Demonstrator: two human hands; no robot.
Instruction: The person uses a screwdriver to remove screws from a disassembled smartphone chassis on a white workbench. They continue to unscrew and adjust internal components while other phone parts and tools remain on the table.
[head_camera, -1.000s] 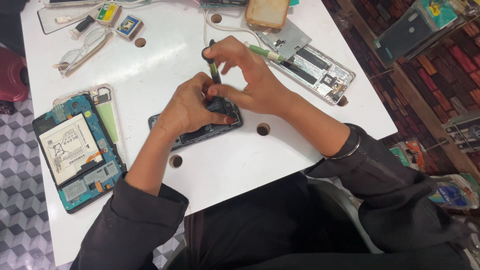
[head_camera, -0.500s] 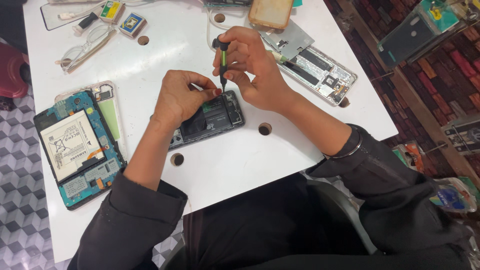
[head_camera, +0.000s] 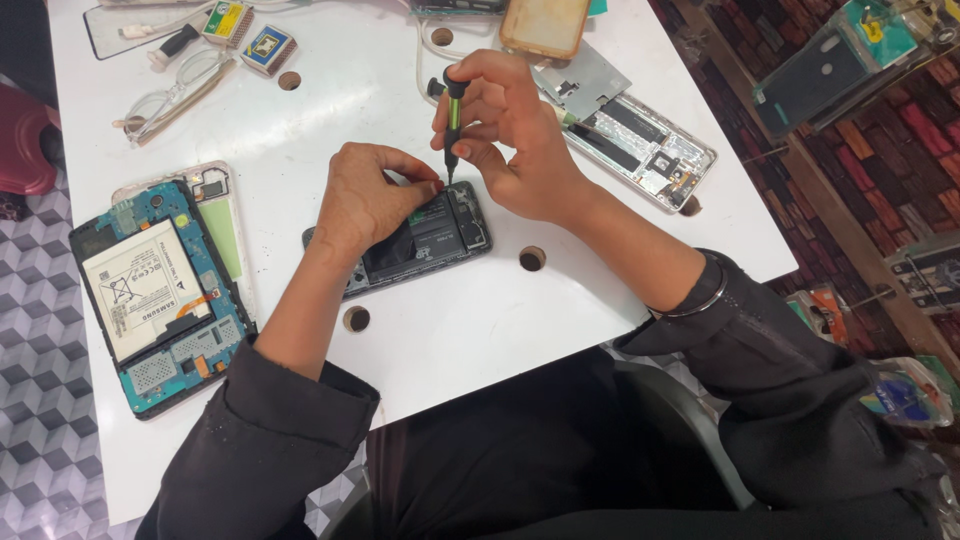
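An opened dark phone (head_camera: 430, 235) lies back-up on the white table (head_camera: 480, 330), its battery and boards showing. My left hand (head_camera: 370, 195) rests on its upper left part, fingertips pinched at the top edge. My right hand (head_camera: 505, 130) holds a small black-and-green screwdriver (head_camera: 453, 115) upright, its tip down at the phone's top edge next to my left fingertips.
An opened tablet (head_camera: 150, 295) with a white battery lies at the left. A second opened phone (head_camera: 640, 145) and a metal plate (head_camera: 585, 80) lie behind my right hand. Glasses (head_camera: 175, 95), two small boxes (head_camera: 245, 35), and a tan phone case (head_camera: 545, 25) sit at the far edge.
My right hand has lifted off the phone and stood the screwdriver upright at its top edge. My left hand has slid left, uncovering the battery.
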